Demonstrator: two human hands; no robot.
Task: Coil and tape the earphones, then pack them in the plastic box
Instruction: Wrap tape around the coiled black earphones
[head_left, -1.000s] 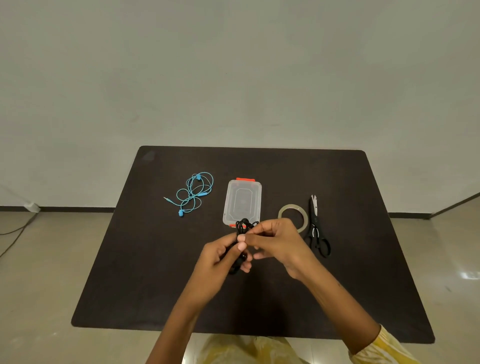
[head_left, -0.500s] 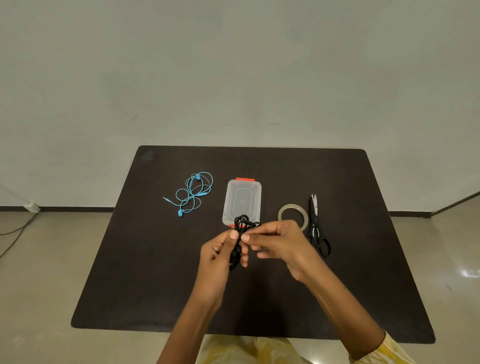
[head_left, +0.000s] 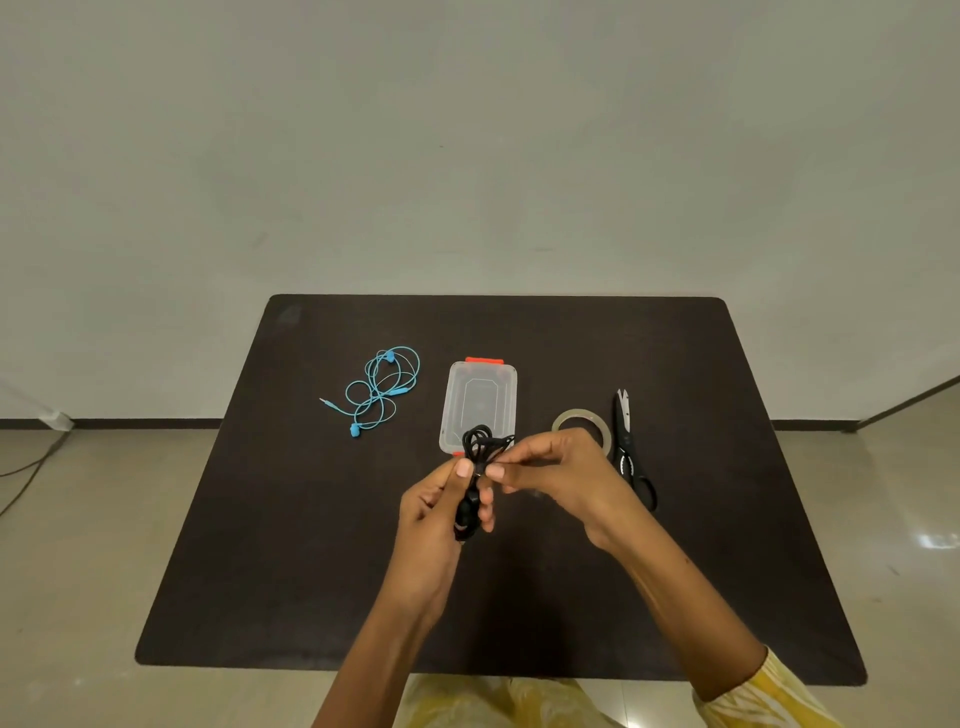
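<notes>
A bundle of black earphones (head_left: 475, 452) is held upright above the dark table (head_left: 291, 545). My left hand (head_left: 436, 519) grips the bundle's lower part, thumb pressed on its middle. My right hand (head_left: 556, 478) pinches the cable at the bundle's middle from the right. Loops of cable stick out above my fingers. Just behind them lies the clear plastic box (head_left: 480, 400) with an orange latch, its lid on. A roll of clear tape (head_left: 579, 423) lies flat to the right, partly hidden by my right hand.
Loose blue earphones (head_left: 382, 387) lie left of the box. Black scissors (head_left: 631, 457) lie right of the tape, blades pointing away from me. A grey wall stands behind the table, and tiled floor surrounds it.
Both hands have shifted slightly away from me with the black bundle. My left hand slid lower on it and my right fingers moved along the cable at its middle.
</notes>
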